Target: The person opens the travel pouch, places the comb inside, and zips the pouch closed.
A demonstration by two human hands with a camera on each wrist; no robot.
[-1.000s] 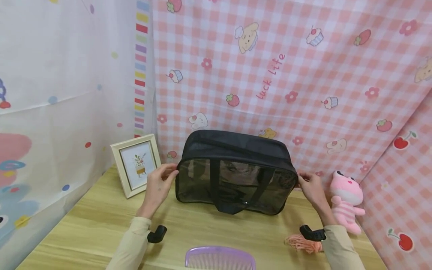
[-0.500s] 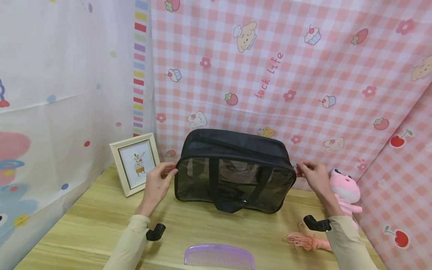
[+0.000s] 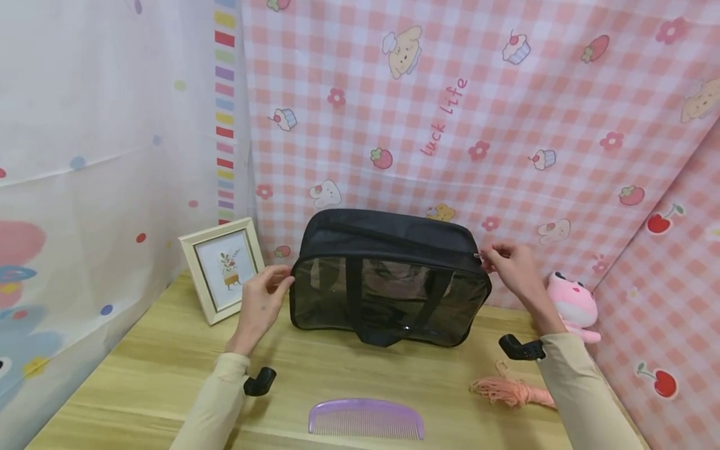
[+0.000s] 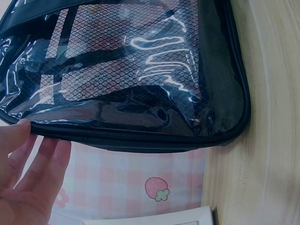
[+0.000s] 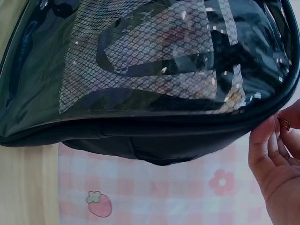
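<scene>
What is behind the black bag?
Behind the black bag hangs a pink checked cloth, with a printed bear showing just above the top edge. The bag covers the tabletop directly behind it, so I can't tell what lies there.
</scene>
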